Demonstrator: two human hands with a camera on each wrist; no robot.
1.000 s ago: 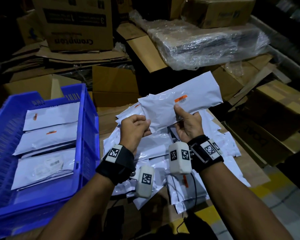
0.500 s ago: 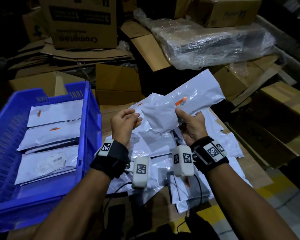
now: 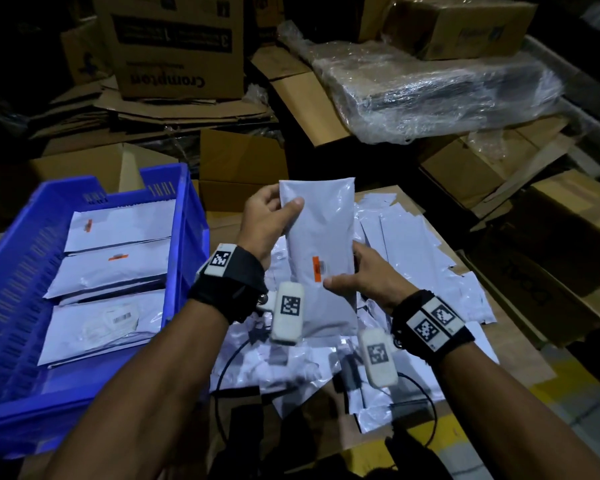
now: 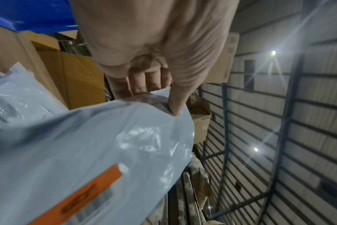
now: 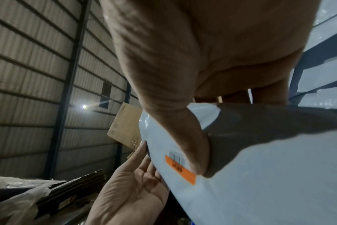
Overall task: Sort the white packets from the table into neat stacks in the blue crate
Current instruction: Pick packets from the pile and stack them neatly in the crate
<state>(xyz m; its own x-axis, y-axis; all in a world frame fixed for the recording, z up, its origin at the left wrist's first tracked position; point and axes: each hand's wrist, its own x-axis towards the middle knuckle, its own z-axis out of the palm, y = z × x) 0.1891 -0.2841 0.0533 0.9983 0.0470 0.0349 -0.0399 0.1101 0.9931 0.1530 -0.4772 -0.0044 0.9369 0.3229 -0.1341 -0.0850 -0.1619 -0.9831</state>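
now both hands (image 3: 264, 220) (image 3: 368, 275) hold one white packet (image 3: 321, 237); three stacks fill the blue crate (image 3: 187, 216).

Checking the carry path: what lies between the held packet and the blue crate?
In the head view, only the left hand and its banded wrist lie between the held packet and the blue crate; beneath them is bare cardboard.

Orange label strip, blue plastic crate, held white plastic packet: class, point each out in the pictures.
orange label strip (image 3: 315, 269), head view: middle of the strip.
blue plastic crate (image 3: 187, 216), head view: its right wall.
held white plastic packet (image 3: 321, 220), head view: bare upper face.
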